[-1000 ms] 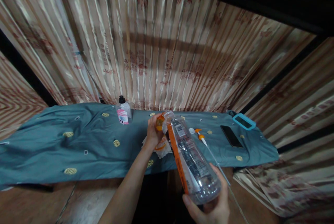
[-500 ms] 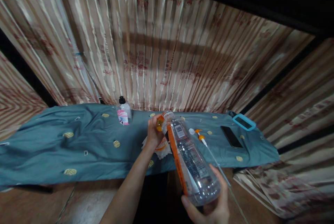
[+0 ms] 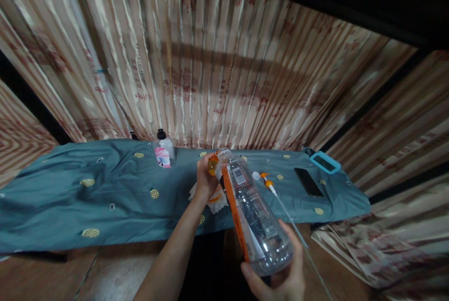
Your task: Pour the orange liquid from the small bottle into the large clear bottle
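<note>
My right hand (image 3: 280, 284) is wrapped round the base of a large clear plastic bottle (image 3: 257, 219) with an orange and white label. The bottle is tilted, its uncapped neck pointing up and away to the left. My left hand (image 3: 206, 177) is closed on a small translucent orange-yellow container (image 3: 212, 164) right beside that neck. Fingers hide most of the container, and I cannot tell whether the two touch. Below the left wrist lies a crumpled white and orange cloth or wrapper (image 3: 216, 201). Right of the bottle lies an orange-and-white pump head (image 3: 268, 184) with a long tube.
A teal patterned cloth (image 3: 122, 170) covers the table. At the back left stands a clear bottle with a black cap and pink label (image 3: 163, 151). A white round cap (image 3: 256, 175), a dark phone (image 3: 308, 182) and a blue-framed object (image 3: 325, 163) lie to the right. Curtains (image 3: 210, 57) hang behind.
Everything has shifted slightly left in the view. Both hands keep their holds, and the large bottle stays tilted in much the same pose.
</note>
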{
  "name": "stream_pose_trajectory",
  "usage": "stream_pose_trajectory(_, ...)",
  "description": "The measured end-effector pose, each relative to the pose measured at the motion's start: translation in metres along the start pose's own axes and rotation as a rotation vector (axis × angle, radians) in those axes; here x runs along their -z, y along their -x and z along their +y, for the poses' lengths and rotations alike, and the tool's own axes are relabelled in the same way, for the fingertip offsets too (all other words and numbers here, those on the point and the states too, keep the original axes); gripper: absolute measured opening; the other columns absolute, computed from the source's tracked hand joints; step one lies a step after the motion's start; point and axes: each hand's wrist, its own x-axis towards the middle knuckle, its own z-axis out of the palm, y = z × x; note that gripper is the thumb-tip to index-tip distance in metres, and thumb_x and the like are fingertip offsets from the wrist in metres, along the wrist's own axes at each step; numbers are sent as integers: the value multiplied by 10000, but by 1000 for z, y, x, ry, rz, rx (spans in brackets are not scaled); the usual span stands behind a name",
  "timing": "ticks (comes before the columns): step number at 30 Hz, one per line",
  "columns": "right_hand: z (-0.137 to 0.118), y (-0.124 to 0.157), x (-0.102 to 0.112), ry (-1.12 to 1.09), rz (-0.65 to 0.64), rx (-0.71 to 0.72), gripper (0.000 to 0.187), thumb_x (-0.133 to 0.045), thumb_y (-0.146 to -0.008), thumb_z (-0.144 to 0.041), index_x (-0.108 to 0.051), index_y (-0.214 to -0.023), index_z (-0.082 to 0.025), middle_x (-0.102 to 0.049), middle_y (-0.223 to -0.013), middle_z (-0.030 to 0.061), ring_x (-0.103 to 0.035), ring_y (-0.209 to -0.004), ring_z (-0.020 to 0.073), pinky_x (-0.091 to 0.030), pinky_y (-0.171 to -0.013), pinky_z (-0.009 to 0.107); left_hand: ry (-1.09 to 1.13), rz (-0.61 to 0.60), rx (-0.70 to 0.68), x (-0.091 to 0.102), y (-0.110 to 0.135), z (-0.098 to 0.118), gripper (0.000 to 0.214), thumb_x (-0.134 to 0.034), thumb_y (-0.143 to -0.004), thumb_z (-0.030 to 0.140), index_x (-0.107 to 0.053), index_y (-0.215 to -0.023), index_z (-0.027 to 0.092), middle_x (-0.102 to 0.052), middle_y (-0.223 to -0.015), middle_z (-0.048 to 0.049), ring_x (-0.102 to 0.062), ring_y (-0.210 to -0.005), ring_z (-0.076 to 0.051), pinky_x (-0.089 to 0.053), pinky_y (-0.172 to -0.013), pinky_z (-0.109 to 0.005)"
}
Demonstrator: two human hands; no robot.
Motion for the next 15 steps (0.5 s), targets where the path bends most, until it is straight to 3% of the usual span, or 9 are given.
stream_pose_trajectory(8,3,0,2,16,-25,2,841,-796,-625,-386,-428,-1361,-213,-530,-1367,109,-569,-1219,280,-473,-981,345,-11,-16,14,3,-2,6,324,-711,-774,325,-637,-1071,219,-714,-1025,-57,-648,-979,-253,-529,-884,-420)
stream_pose_trajectory(15,2,4,-4,-5,32,-54,866,-796,-591,-451,-456,-1356,-229,-581,-1294,107,-628,-1055,279,-542,-780,335,-5,5,23,3,-1,6,340,-707,-783,393,-642,-1061,208,-721,-1029,-76,-651,-975,-262,-530,-897,-440)
